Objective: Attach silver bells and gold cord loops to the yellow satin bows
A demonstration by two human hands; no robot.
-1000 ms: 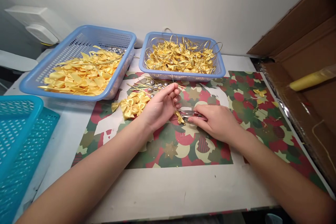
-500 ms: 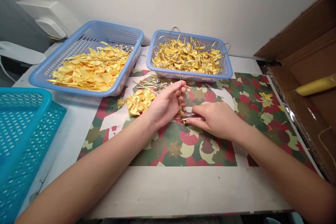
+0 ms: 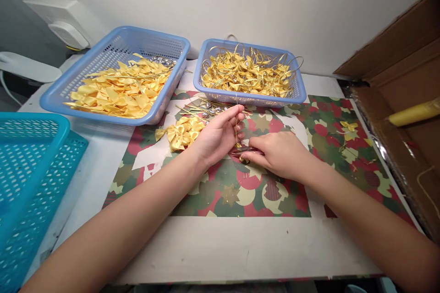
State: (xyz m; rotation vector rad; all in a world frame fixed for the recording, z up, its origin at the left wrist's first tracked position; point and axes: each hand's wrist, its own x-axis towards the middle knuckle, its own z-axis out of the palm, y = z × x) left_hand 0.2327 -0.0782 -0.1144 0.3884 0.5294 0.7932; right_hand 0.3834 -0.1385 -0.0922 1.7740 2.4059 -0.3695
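A thin gold wire stands upright between the pinched thumb and fingers of my left hand. Closed around a small metal tool, perhaps pliers or scissors, is my right hand, just right of the left one. The tool's tip lies at the wire's lower end, where a small yellow bit shows; its details are too small to tell. Left of my left hand sits a pile of yellow bows. Behind the fingers lie silver bells and gold wire pieces.
Yellow ribbon pieces fill a blue basket at the back left. Another blue basket holds bows with gold loops. A teal basket stands at the left edge. A loose bow lies right, beside a cardboard box.
The tool in my right hand has turned slightly, and its jaws look closer together at the wire's lower end. My left hand keeps its pinch on the wire.
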